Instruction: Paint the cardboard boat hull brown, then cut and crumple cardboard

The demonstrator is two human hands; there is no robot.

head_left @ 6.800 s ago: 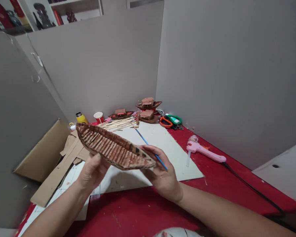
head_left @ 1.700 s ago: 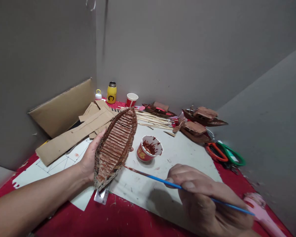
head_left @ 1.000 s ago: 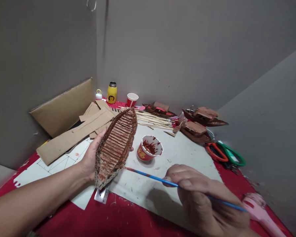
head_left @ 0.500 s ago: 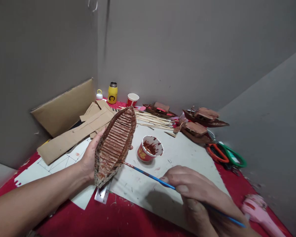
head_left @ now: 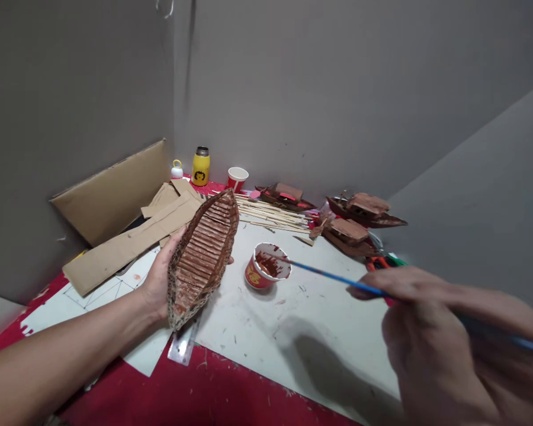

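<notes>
Backed by grey walls (head_left: 320, 100), works over a red table (head_left: 244, 390); cradles a ribbed brown boat hull (head_left: 204, 254) above the white board's (head_left: 235, 331) left edge, clamped along one side in the left hand (head_left: 157, 284). Has just swung the blue paintbrush (head_left: 328, 274), pinched in the right hand (head_left: 444, 337), from the hull's side to the mouth of a brown-smeared paper cup (head_left: 254, 277); too unclear to tell whether touching inside. Seemingly pauses brushing. Leaves thin sticks (head_left: 275, 216) and roofed model boats (head_left: 368, 205) toward the table's far edge.

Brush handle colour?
The brush handle is blue; it shows best in the head view, the only one.
</notes>
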